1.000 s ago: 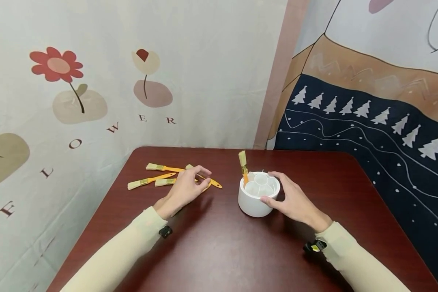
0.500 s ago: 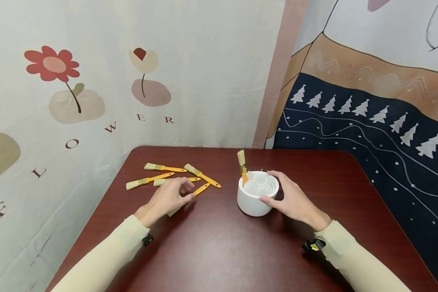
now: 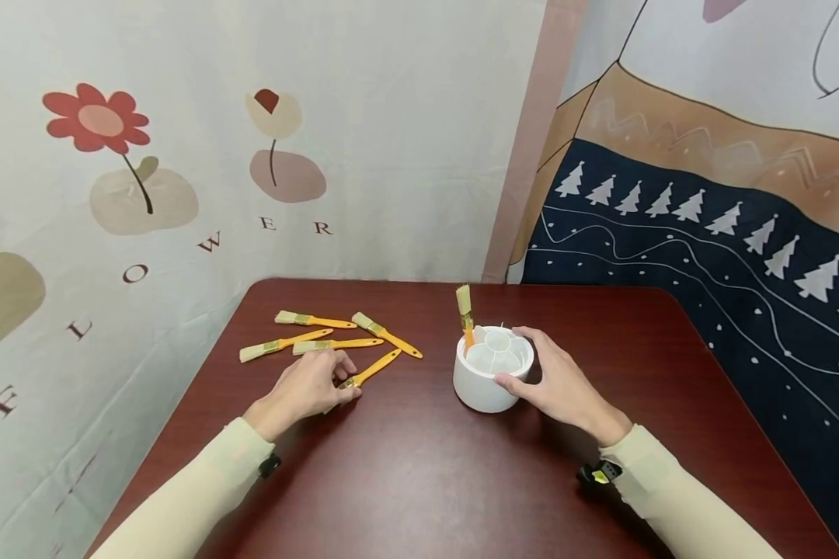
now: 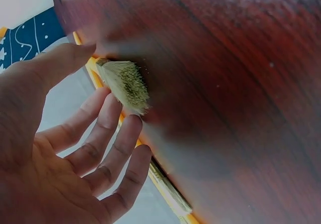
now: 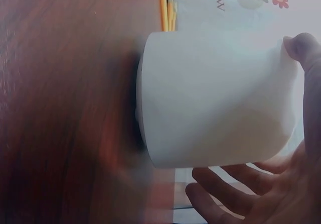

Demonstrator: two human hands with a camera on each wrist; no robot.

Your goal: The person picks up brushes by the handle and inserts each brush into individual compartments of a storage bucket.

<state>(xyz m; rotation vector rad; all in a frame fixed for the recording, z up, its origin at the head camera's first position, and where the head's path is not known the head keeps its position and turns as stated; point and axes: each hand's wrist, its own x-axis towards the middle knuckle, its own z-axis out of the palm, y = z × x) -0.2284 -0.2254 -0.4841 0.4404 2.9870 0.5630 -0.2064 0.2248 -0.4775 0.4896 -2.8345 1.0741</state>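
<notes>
My left hand [image 3: 306,387] is at the bristle end of the nearest paintbrush [image 3: 377,367], which lies on the table with its orange handle pointing to the far right. In the left wrist view, thumb and fingers stand apart on either side of that brush's pale bristles [image 4: 125,86], with no clear grip on it. My right hand [image 3: 569,386] holds a white round brush holder [image 3: 480,388] from its right side, thumb at the rim and fingers around the far side. One paintbrush [image 3: 465,307] stands in the holder, bristles up, in a left compartment of its clear divided insert [image 3: 498,353].
Several more orange-handled brushes lie beyond my left hand, among them a far one [image 3: 315,320], a left one [image 3: 284,345] and a slanted one [image 3: 388,335]. The dark red table [image 3: 419,481] meets a printed curtain [image 3: 405,140] at its back edge.
My left hand has moved left and toward me, from above the brush handles down to the nearest brush's bristle end. My right hand and the holder have stayed in place.
</notes>
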